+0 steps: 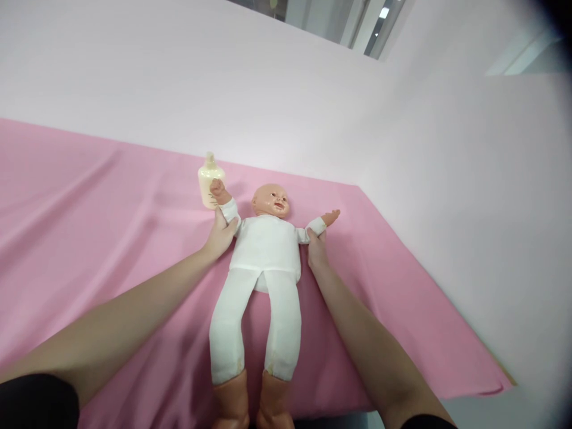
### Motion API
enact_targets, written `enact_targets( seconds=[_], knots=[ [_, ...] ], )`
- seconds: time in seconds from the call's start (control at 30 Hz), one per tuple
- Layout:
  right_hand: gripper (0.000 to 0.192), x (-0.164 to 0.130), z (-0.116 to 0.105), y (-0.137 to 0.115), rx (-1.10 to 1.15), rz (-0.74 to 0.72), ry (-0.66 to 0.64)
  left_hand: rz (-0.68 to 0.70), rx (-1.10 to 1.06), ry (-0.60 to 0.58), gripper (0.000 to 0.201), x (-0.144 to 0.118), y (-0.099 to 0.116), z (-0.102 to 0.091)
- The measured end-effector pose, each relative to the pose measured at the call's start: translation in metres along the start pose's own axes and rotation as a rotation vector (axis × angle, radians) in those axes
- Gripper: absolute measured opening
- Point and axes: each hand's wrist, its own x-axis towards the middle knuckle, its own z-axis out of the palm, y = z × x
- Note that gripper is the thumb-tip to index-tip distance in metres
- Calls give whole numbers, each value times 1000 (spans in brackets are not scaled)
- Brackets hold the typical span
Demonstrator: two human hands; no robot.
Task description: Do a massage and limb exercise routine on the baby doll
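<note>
Doll (267, 250) mid-cloth (89, 226), bottle (210, 186) beside arm.

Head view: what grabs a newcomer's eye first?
The baby doll in its white suit, lying face up in the middle of the pink cloth, legs toward the camera. Next, the left hand gripping the doll's raised arm and the right hand at its other arm, both reaching in from the bottom edge. A cream bottle stands upright just behind the doll's raised fist.
</note>
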Motion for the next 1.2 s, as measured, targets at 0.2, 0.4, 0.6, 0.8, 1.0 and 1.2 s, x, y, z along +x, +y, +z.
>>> enact_targets(
  seconds=[0.2, 0.4, 0.6, 0.8, 1.0, 1.2],
  knots=[
    [40, -5, 2, -3, -72, -21, -12, 78, 16, -40, 51, -1, 10, 0],
    [46, -12, 5, -12, -126, -205, -146, 224, 170, -221, 49, -4, 16, 0],
    [58, -12, 3, -16, -190, -330, -260, 276, 264, -315, 58, -3, 13, 3],
    [50, -1, 0, -14, -103, -160, -233, 243, 283, -237, 52, -5, 18, 11],
    [35, 7, 2, -5, 10, 7, -91, 99, 149, -130, 52, -6, 24, 13],
    [58, 8, -1, -2, 151, 122, -41, 2, 29, -70, 53, -5, 20, 13]
  ],
)
